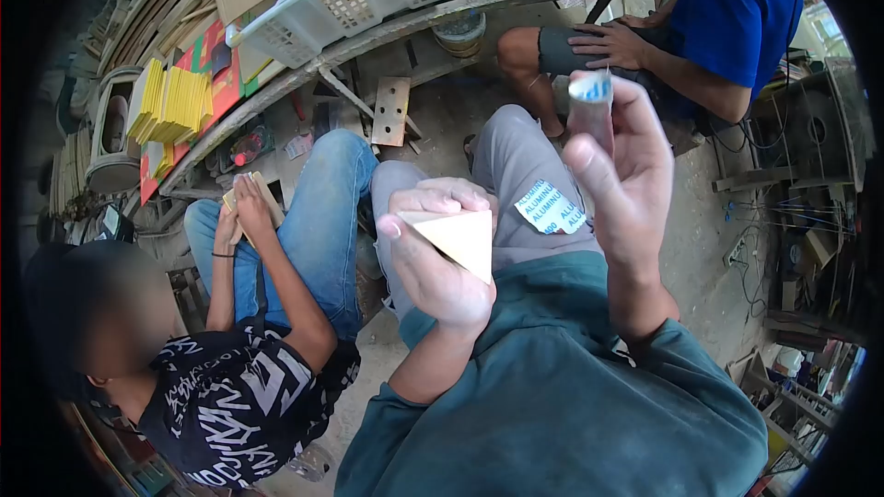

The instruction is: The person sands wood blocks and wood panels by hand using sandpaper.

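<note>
My left hand [433, 262] is closed around a pale wooden block [465, 239], whose triangular end face points up toward me. Raised to the right, my right hand [635, 166] pinches a small curled piece of sandpaper [592, 110] between thumb and fingers, apart from the block. Blue print shows on its pale backing. Another sandpaper piece [552, 209], printed with "ALUMINU" in blue, lies on my right thigh in grey trousers [520, 161].
A person in a black printed shirt [239, 405] sits at my left, handling a wooden piece [267, 198]. Another in a blue shirt [737, 18] sits ahead right. A bench [368, 41] ahead carries a white plastic basket [345, 5] and stacked yellow-edged pieces [170, 101].
</note>
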Tool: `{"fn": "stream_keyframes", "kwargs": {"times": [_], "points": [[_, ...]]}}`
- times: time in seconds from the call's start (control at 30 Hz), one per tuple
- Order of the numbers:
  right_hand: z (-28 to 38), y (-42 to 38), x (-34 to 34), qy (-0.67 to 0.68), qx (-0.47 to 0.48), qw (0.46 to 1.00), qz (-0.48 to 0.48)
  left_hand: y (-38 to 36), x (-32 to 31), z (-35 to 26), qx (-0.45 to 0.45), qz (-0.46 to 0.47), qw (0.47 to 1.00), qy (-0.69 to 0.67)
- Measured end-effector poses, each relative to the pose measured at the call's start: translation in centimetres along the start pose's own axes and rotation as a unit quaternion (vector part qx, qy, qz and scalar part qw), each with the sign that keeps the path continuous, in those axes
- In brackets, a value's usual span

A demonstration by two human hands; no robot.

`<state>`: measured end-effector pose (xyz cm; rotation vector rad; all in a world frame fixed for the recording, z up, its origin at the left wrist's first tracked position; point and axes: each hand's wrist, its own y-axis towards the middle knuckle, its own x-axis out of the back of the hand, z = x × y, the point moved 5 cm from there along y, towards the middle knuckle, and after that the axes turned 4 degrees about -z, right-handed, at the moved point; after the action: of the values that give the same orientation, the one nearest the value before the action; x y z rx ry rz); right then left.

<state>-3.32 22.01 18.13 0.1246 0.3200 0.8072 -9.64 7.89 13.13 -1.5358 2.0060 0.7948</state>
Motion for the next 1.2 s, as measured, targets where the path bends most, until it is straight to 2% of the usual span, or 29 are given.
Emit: {"fn": "stream_keyframes", "kwargs": {"times": [0.03, 0.07, 0.2, 0.27, 0.33, 0.43, 0.5, 0.53, 0.57, 0.63, 0.67, 0.7, 0.77, 0.8, 0.87, 1.03, 1.1, 1.13, 1.2], "points": [[-0.7, -0.4, 0.0, -0.008, -0.017, 0.999, 0.036, 0.2, 0.1, 0.5, 0.068, -0.012, 0.996, -0.062], [-1.6, -1.2, -0.4, 0.029, -0.043, 0.997, 0.056, 0.3, 0.2, 0.6, 0.072, -0.01, 0.996, -0.056], [-2.8, -2.3, -2.3, -0.017, -0.087, 0.991, 0.105, -0.1, -0.3, 0.9, 0.12, -0.013, 0.989, -0.084], [-3.4, -1.3, -2.7, 0.005, -0.095, 0.993, 0.065, 0.1, -0.4, 0.7, 0.115, 0.044, 0.992, 0.031], [-3.2, -0.7, -2.6, 0.055, -0.077, 0.995, 0.006, 0.2, -0.4, 1.0, 0.129, 0.045, 0.991, 0.005], [-3.3, -1.2, -1.3, 0.091, -0.088, 0.992, 0.012, 0.6, -0.1, 1.1, 0.149, 0.062, 0.986, -0.042], [-3.0, -1.9, -0.8, 0.022, 0.007, 0.995, 0.094, 1.0, 0.2, 1.4, 0.191, 0.018, 0.977, -0.095], [-3.2, -2.8, -1.0, 0.048, -0.011, 0.994, 0.101, 1.1, 0.0, 1.2, 0.189, 0.017, 0.977, -0.096], [-3.1, -3.1, -1.2, -0.025, 0.029, 0.991, 0.127, 1.0, -0.2, 1.1, 0.203, -0.002, 0.976, -0.078], [-3.9, -3.2, -1.2, -0.15, 0.036, 0.98, 0.125, 0.7, -0.7, 1.0, 0.237, -0.037, 0.97, -0.041], [-4.2, -2.9, -1.1, -0.137, 0.052, 0.986, 0.081, 0.7, -0.4, 1.3, 0.254, 0.016, 0.963, -0.092], [-3.9, -2.6, -0.8, -0.147, 0.017, 0.987, 0.061, 0.9, -0.2, 1.5, 0.257, 0.02, 0.962, -0.093], [-4.5, -2.1, -0.3, -0.082, -0.037, 0.996, 0.021, 1.2, -0.1, 1.5, 0.244, 0.078, 0.966, -0.019], [-4.1, -2.0, -0.3, -0.083, -0.035, 0.996, 0.021, 1.4, 0.2, 1.5, 0.257, 0.089, 0.962, -0.018], [-4.8, -2.0, -0.5, 0.024, -0.225, 0.974, 0.023, 1.8, 0.6, 1.1, 0.248, 0.109, 0.963, 0.001], [-5.4, -2.1, -1.3, 0.134, -0.299, 0.944, 0.045, 2.4, 2.2, 1.1, 0.208, 0.137, 0.968, 0.032], [-5.8, -2.2, -1.7, 0.177, -0.365, 0.912, 0.053, 2.5, 2.5, 1.0, 0.211, 0.112, 0.97, 0.051], [-6.0, -2.4, -1.7, 0.177, -0.366, 0.912, 0.053, 2.6, 2.5, 0.9, 0.213, 0.089, 0.971, 0.07], [-5.7, -2.5, -2.0, 0.164, -0.28, 0.943, 0.08, 2.8, 2.3, 0.5, 0.217, 0.063, 0.972, 0.072]]}}
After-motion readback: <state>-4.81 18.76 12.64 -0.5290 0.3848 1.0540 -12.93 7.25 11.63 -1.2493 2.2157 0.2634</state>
